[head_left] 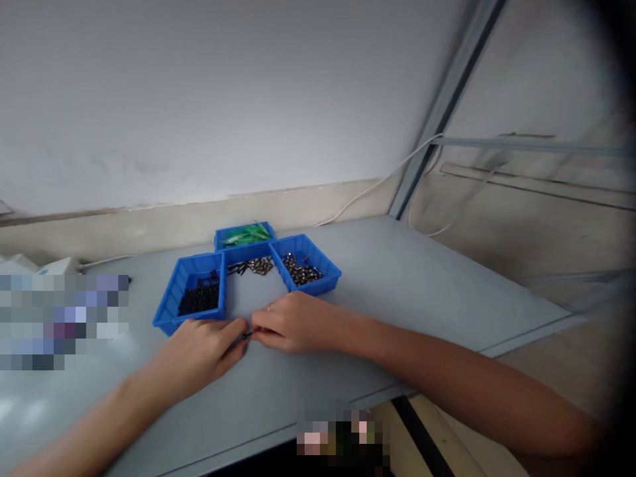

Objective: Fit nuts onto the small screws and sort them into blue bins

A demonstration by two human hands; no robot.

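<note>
My left hand (211, 344) and my right hand (291, 323) meet fingertip to fingertip just above the table, in front of the bins. Between them a small thin dark piece (247, 335) shows, pinched from both sides; most of it is hidden by the fingers. Close behind my left hand stands a blue bin (166, 305) with many small black parts (199, 296). Behind my right hand is another blue bin (325, 283) with small shiny brass-coloured metal parts (302, 270). On the table between these bins lies a pile of mixed metal and black pieces (256, 265).
A third blue bin (243, 254) at the back holds green, pointed pieces (247, 234). White boxes (59, 266) stand at the far left, by a blurred patch. A white cable (365, 190) runs up the wall to a grey metal post (422, 159). The grey table (422, 278) ends at the right.
</note>
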